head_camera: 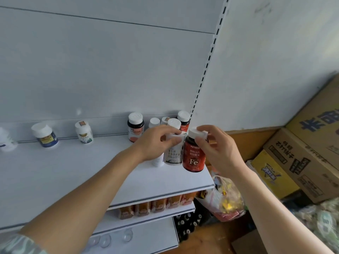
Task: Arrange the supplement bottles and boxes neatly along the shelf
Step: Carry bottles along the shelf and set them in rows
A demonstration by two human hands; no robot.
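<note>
Presently, two bottles are held at centre frame, near the right end of the white shelf (73, 173). The left hand (156, 142) is curled round the cap end of a white supplement bottle (173, 153); the right hand (216, 145) pinches the white cap of a red bottle (194, 156). The two bottles are touching side by side; whether their bases rest on the shelf cannot be told.

Judgement on the step: both bottles are best set down upright together, labels facing forward, and slid back into line with the cluster of white-capped bottles (176, 121) just behind. A cap-only grip lets a bottle swing, so a low, slow placement is advised; the red bottle sits close to the shelf's right edge and could tip off.

Legible writing: "PIETRICK" and a large "Fe" on the red label, with Chinese text between. Chinese characters on the white bottle are too blurred to read.

Further left along the back, a dark bottle (135, 129), a white bottle with green label (84, 133) and a blue-labelled jar (46, 136) stand well apart. Printed cardboard cartons (302, 162) are stacked at right of frame.
</note>
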